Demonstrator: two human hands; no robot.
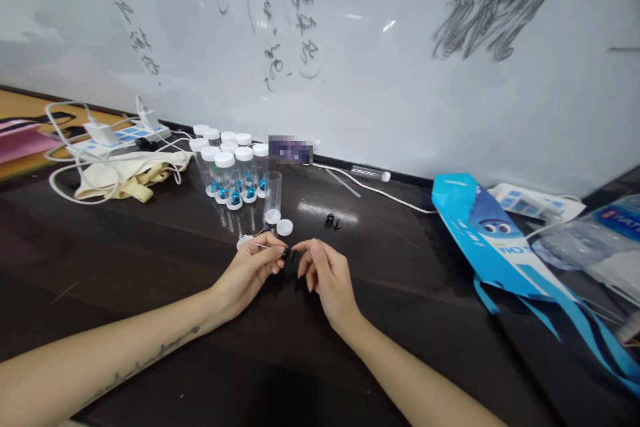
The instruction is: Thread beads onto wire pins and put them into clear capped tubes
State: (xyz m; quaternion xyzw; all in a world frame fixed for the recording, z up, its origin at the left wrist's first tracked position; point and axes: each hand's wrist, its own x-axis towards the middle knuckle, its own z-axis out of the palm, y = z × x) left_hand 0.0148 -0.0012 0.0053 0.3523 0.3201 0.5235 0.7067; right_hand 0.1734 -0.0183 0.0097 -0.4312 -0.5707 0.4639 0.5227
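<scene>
My left hand (253,273) is closed, thumb and index finger pinching a small black piece (286,253) whose exact kind I cannot make out. A thin pale wire or cord (259,245) runs from that grip to the left. My right hand (327,277) is at the other side of the piece, its index fingertip at or just touching it, the other fingers loosely bent and apart. Just beyond the hands stands an uncapped clear tube (273,193). A white cap (285,227) lies by its base, and another white cap (244,241) is partly behind my left hand.
Several white-capped clear tubes (235,177) with blue items stand at the back left. More small black pieces (332,221) lie right of the open tube. A capped tube (370,173) lies by the whiteboard. Cables and a cloth bag (130,173) are left; a blue bag (465,227) is right.
</scene>
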